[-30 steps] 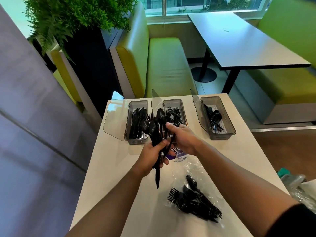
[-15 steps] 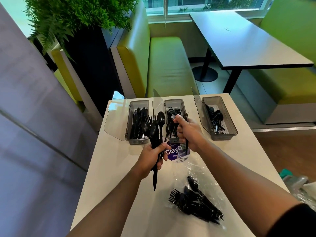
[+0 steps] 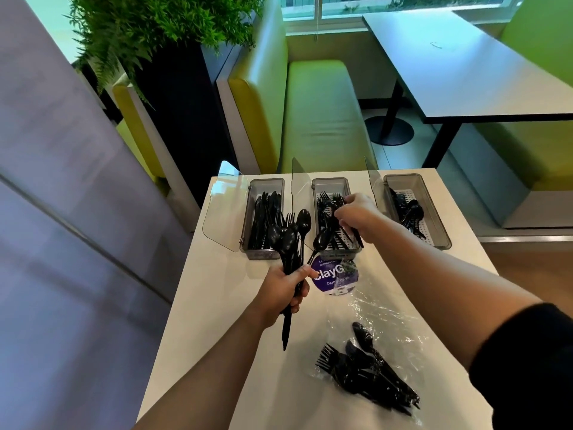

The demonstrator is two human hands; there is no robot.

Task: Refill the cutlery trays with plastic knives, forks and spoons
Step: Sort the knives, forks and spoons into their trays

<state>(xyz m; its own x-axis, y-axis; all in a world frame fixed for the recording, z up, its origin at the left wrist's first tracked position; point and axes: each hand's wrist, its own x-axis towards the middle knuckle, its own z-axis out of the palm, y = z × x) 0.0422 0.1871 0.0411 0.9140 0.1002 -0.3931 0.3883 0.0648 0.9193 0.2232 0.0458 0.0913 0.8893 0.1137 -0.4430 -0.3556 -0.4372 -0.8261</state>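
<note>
Refill under way: left hand (image 3: pixel 286 293) grips a mixed bundle (image 3: pixel 290 240), right hand (image 3: pixel 356 212) pinches one piece (image 3: pixel 357 238) over the centre tray (image 3: pixel 330 180); more cutlery (image 3: pixel 369 377) awaits lower right.

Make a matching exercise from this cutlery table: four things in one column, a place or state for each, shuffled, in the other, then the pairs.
Column one
1. left hand
2. right hand
3. right tray
4. clear bag

Column two
A. lies on the near part of the table with forks and spoons inside
B. grips an upright bundle of mixed cutlery
C. holds only a few spoons
D. pinches a cutlery piece over the middle tray

Pairs: 1-B, 2-D, 3-C, 4-A
</note>
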